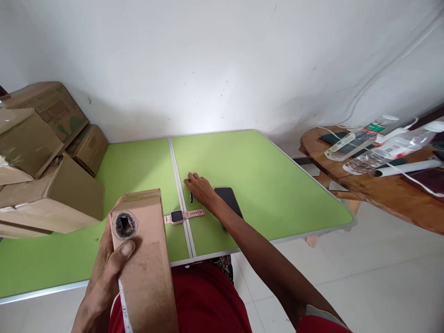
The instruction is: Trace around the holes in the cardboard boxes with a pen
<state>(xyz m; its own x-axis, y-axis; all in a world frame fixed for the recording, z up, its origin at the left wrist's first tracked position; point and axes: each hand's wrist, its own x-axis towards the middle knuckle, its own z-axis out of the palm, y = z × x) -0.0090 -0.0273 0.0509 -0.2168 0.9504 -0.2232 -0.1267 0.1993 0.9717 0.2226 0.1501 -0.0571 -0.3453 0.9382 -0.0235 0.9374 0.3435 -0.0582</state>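
- Carton (149, 282): lower end cut off; long axis runs up-view, leaning left.
- Your left hand (107, 268) clamps it.
- Your right hand (201, 188) part-hides black stick (191, 198); pinch: cannot tell.

Lime-green, silver-edged rectangular bench (284, 185) with a pale seam (175, 164) running across it, brown cardboard boxes (78, 196) stacked toward the left, pale-pink square-faced smartwatch (177, 216) flat across the seam, slim black stick (191, 197), partly hidden, just beyond, black rectangular phone (229, 198) farther right
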